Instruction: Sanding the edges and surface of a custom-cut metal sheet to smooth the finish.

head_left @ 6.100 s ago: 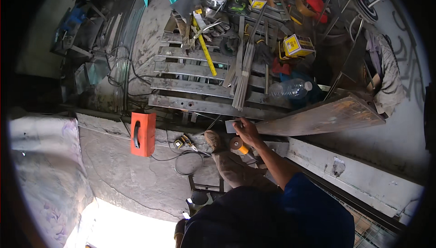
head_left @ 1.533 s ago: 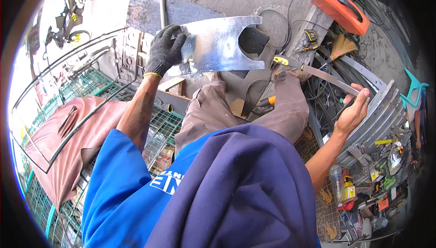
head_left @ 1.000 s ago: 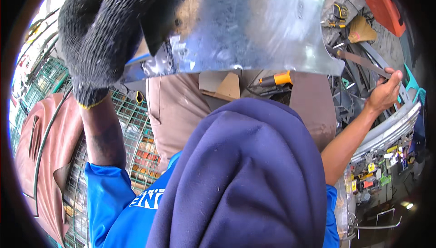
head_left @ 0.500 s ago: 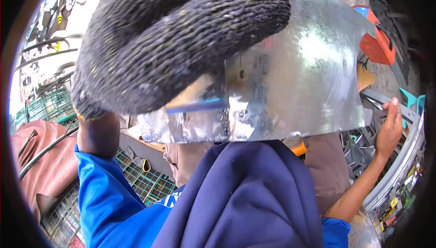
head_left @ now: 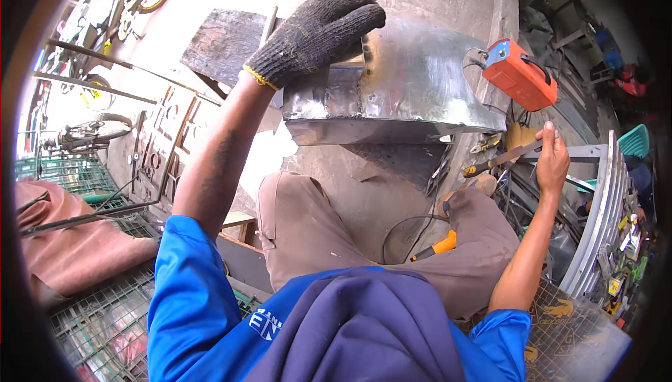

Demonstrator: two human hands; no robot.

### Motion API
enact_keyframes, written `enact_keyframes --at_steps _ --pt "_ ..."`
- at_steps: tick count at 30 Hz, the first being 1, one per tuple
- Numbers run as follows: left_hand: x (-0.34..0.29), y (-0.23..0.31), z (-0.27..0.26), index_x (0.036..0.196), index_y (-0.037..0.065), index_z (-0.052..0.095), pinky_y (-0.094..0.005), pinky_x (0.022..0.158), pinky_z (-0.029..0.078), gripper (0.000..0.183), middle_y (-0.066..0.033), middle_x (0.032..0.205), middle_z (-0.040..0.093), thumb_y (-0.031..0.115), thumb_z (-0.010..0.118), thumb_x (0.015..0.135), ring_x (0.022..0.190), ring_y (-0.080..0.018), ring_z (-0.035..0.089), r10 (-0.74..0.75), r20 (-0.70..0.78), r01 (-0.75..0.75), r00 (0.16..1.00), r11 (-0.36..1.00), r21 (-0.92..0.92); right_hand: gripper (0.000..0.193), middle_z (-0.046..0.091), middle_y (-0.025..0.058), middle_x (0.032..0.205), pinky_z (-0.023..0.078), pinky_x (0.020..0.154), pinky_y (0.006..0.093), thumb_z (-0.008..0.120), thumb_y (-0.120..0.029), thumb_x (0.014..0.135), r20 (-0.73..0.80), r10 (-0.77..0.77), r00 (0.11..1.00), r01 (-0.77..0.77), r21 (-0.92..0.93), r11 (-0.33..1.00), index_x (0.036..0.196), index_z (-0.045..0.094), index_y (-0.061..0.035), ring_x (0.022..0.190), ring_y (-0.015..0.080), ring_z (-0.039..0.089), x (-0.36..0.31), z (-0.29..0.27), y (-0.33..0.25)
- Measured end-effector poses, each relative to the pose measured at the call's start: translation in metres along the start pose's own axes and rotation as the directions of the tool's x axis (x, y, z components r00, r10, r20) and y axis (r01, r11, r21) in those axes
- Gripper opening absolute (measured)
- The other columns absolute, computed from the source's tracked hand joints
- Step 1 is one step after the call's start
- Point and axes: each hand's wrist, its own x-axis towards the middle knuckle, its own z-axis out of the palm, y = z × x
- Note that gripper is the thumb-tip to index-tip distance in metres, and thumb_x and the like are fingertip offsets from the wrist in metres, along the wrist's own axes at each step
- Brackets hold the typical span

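Note:
My left hand (head_left: 318,36), in a dark knitted glove, is held over the upper left part of a curved, shiny sheet-metal piece (head_left: 427,67). Its fingers are together and curled; the thumb side and anything inside are hidden. Whether it touches the metal I cannot tell. The sheet metal has a folded lower edge and a dark, scorched seam beside the glove. My bare right hand (head_left: 553,161) is closed on the far end of a flat metal tool, perhaps a file (head_left: 514,156), whose yellow-and-black handle points left.
An orange box-shaped machine (head_left: 521,74) with a black handle stands at the right. Pliers (head_left: 486,143) lie near the flat tool. A yellow-orange handled tool (head_left: 437,247) lies between my legs with a black cable. Wire cages (head_left: 105,326) and a brown cover (head_left: 77,242) are at left.
My left hand has moved away from very close to the camera. The sheet metal looks smaller and farther off. My right hand now appears farther left, at the flat tool.

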Motion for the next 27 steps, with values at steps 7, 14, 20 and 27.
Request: enact_keyframes --at_steps 7,14,20,27 --pt "0.020 0.068 -0.022 0.111 0.007 0.076 -0.0426 0.092 0.057 0.028 -0.0146 0.117 0.072 0.032 0.076 0.098 0.110 -0.0318 0.069 -0.489 -0.181 0.515 0.853 0.846 0.141 0.056 0.055 0.0070 0.070 0.046 0.071 0.0349 0.052 -0.047 0.112 -0.093 -0.068 0.993 0.076 0.092 0.993 0.081 0.059 -0.0006 0.070 0.0172 0.052 -0.016 -0.045 -0.001" --pt "0.027 0.226 0.058 0.121 0.004 0.071 -0.0431 0.105 0.052 0.038 -0.0166 0.120 0.069 0.030 0.080 0.095 0.122 -0.0319 0.065 -0.399 0.060 0.393 0.915 0.850 -0.350 0.051 0.048 0.0008 0.068 0.033 0.061 0.0309 0.051 -0.038 0.112 -0.069 -0.379 0.923 0.355 0.534 0.768 0.076 0.052 -0.0026 0.065 0.0106 0.042 -0.072 -0.061 -0.043" --pt "0.002 0.295 0.134 0.125 0.005 0.065 -0.0354 0.088 0.055 0.044 -0.0084 0.110 0.069 0.043 0.071 0.102 0.101 -0.0192 0.066 -0.613 0.430 0.720 0.663 0.365 -0.590 0.050 0.056 0.0029 0.069 0.041 0.062 0.0304 0.052 -0.039 0.112 0.049 -0.510 0.859 0.332 0.705 0.626 0.081 0.063 -0.0026 0.064 0.0109 0.050 -0.109 -0.029 -0.088" --pt "-0.042 0.273 0.087 0.119 0.004 0.065 -0.0273 0.061 0.048 0.035 -0.0005 0.076 0.055 0.036 0.050 0.114 0.064 -0.0110 0.056 -0.882 0.287 0.642 0.375 0.024 -0.766 0.078 0.058 0.0148 0.067 0.050 0.066 0.0401 0.040 -0.076 0.104 0.333 -0.354 0.874 0.290 0.228 0.930 0.102 0.067 -0.0026 0.063 0.0275 0.061 -0.086 -0.034 -0.048"
